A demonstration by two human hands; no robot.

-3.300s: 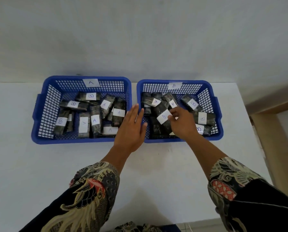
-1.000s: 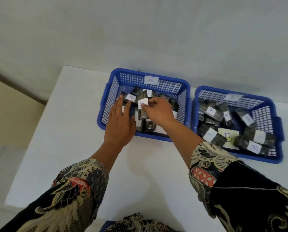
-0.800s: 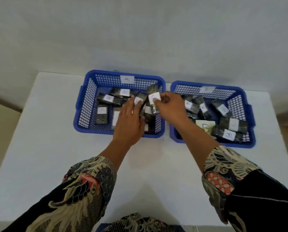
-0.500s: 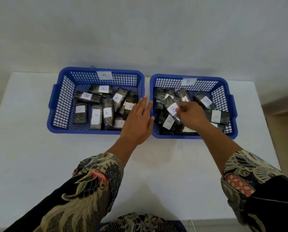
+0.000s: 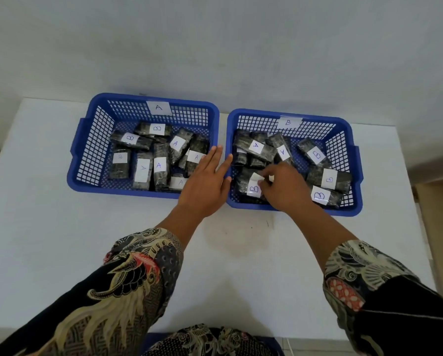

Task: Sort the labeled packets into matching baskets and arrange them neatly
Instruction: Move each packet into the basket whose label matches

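Head view, looking down on a white table (image 5: 61, 253) with two blue baskets side by side: basket A (image 5: 86, 140) on the left and basket B (image 5: 349, 155) on the right. From my remote seat, I judge the sorting to be midway. Basket A holds A packets (image 5: 160, 167) mixed with three B packets (image 5: 130, 138) at its back and left. Basket B holds B packets (image 5: 328, 179), yet two A packets (image 5: 256, 146) lie at its back left.

My right hand (image 5: 284, 188) is low in basket B, fingers curled onto the B-labelled packet (image 5: 254, 188) at the front left. It looks like a pinch on the label edge, though I cannot tell whether the grip is closed or merely touching. My left hand (image 5: 205, 183) lies flat and spread, holding nothing, over the near right corner of basket A, fingertips reaching to the gap between the baskets.

Next, I think, this packet needs settling flat; then the A packets behind it must cross to basket A.

Compared with half a second ago, the right hand has dropped from mid-basket to the front left, and the packet it was carrying now sits down there. The left hand has hardly moved.
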